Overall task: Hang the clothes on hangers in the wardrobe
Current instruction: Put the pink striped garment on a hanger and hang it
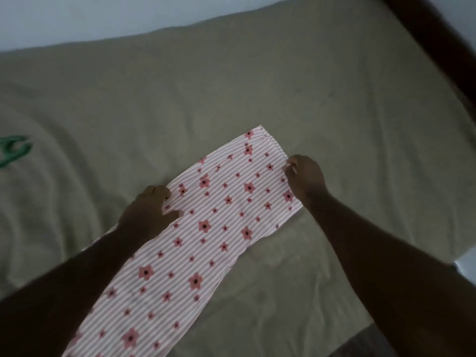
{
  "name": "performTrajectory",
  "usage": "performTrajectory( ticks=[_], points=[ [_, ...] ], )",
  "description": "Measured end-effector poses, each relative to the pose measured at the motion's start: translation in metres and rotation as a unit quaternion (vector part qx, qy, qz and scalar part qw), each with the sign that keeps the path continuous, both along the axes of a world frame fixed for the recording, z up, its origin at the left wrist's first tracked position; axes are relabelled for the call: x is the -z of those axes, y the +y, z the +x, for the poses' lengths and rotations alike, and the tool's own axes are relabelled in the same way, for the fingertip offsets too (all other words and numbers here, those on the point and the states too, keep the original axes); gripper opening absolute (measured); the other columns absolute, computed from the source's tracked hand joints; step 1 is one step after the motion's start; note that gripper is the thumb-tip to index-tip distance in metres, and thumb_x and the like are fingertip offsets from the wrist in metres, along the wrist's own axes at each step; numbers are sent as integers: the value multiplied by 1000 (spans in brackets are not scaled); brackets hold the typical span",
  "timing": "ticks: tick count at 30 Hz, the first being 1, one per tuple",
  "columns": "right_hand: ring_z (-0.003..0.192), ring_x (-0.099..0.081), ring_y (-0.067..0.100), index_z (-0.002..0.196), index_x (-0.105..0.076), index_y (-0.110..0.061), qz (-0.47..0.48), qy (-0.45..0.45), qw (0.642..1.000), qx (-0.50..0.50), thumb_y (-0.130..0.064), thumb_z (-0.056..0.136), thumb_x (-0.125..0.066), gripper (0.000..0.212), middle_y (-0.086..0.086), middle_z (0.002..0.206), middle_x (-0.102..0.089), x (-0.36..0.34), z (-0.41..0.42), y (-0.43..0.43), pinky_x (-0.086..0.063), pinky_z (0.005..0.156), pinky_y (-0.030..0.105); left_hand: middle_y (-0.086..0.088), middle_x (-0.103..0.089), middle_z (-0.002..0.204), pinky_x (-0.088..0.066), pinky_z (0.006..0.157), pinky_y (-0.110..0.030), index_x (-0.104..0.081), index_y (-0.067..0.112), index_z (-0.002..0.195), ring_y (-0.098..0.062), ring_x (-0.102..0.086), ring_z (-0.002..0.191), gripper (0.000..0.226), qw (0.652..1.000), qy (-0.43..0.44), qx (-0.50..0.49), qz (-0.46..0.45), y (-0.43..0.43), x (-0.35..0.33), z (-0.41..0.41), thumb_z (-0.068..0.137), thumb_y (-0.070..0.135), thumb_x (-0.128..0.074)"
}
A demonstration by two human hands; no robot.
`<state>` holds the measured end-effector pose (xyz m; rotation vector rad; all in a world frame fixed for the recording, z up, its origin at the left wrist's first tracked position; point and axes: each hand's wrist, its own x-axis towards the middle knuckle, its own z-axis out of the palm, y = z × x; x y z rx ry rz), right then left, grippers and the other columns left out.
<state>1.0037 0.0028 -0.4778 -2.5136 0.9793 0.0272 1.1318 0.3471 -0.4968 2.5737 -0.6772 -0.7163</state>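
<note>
Left hand (pixel 146 210) and right hand (pixel 305 177) pinch edges of the striped garment (pixel 206 240), which runs near-left to far-right.

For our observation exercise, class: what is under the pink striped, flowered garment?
The striped flowered garment lies on the olive bedsheet, visible on both sides. The sheet beneath is covered, so anything there is hidden. The left hand and right hand grip its edges.
</note>
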Motion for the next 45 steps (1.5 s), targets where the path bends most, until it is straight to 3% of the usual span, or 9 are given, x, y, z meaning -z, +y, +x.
performTrajectory(
  ticks=[6,12,18,23,28,32,34,38,45],
  points=[
    [121,-50,33,138,-52,-20,33,47,991,-121,-22,91,-65,49,15,132,-49,-2,68,-13,-41,105,44,4,-46,100,-40,82,-30,-59,18,98,-17,-51,94,38,1000,18,-4,17,-3,-2,11,75,40,-81],
    [100,-58,31,92,-72,-11,33,33,988,-150,-13,84,-71,9,16,105,-56,-1,93,-29,-41,85,29,10,-51,94,-40,78,-27,-59,19,91,-16,-53,94,26,996,69,41,42,6,-5,15,80,33,-78],
    [83,-61,33,89,-53,-19,33,-35,986,-159,-11,88,-42,14,8,86,-64,-19,106,-34,-47,75,38,1,-56,60,-38,54,-24,-50,18,79,-13,-55,58,20,997,52,-31,-38,16,-28,11,92,24,-64],
    [87,-63,36,102,-55,-10,40,-61,991,-115,-15,91,-46,15,14,90,-67,-11,128,-21,-48,79,41,-1,-68,80,-44,65,-29,-57,24,92,-17,-63,76,11,993,69,-95,-28,41,-20,11,90,30,-67],
    [112,-58,32,111,-58,-5,61,23,997,-43,-52,89,-63,53,15,113,-63,9,104,-15,-42,91,33,2,-62,59,-42,54,-25,-65,14,75,-13,-54,51,30,978,175,-113,27,73,-21,24,73,38,-83],
    [115,-57,35,124,-47,-9,44,102,993,-33,-68,80,-64,76,15,125,-58,10,70,-6,-45,93,40,8,-62,74,-47,69,-24,-61,24,77,-2,-56,66,29,946,262,37,187,113,-28,38,71,42,-83],
    [112,-58,39,124,-44,-11,41,111,992,-34,-59,85,-65,65,15,123,-58,12,65,-3,-47,91,44,11,-57,71,-48,70,-22,-55,30,70,3,-54,63,26,940,217,111,238,127,-34,43,79,47,-74],
    [101,-61,43,108,-48,-11,19,100,994,-29,-39,96,-55,31,20,106,-64,11,65,-9,-51,84,47,7,-61,54,-44,61,-32,-59,25,64,-13,-59,59,38,987,76,-26,139,155,-32,50,75,61,-59],
    [113,-56,38,118,-54,-3,77,141,986,-53,-43,85,-74,55,19,122,-60,-6,60,-9,-42,89,39,-21,-65,106,-48,80,-53,-66,10,106,-44,-62,98,31,974,-129,-110,150,156,-38,-2,84,32,-66]
  ],
)
